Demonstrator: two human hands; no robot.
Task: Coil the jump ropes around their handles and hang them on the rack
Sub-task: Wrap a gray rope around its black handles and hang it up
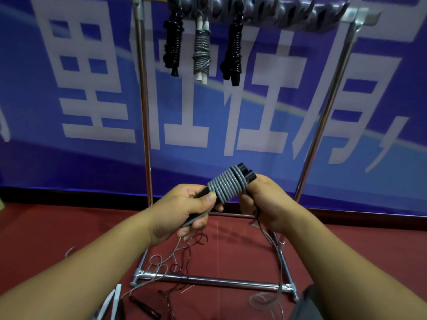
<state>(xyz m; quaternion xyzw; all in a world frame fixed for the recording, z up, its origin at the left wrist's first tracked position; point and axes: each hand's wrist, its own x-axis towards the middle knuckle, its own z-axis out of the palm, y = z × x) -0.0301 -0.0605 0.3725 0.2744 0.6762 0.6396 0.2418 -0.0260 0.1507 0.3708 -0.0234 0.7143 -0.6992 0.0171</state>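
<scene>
A grey jump rope (227, 185) is coiled in several turns round a pair of black handles (247, 173), held in front of the rack. My left hand (184, 211) grips the lower end of the handles, thumb on top. My right hand (265, 199) holds the rope at the upper end of the coil. The loose grey rope (269, 234) trails down from my hands to the floor. On the metal rack (143, 100), three coiled ropes hang from the top bar: a black one (172, 46), a grey one with white handles (202, 50) and another black one (233, 50).
On the red carpet lie more loose ropes: white handles (111, 301) and black handles (144, 307) at the lower left, thin cords tangled over the rack's base bar (208, 280). A blue banner with large white characters (254, 121) hangs behind the rack.
</scene>
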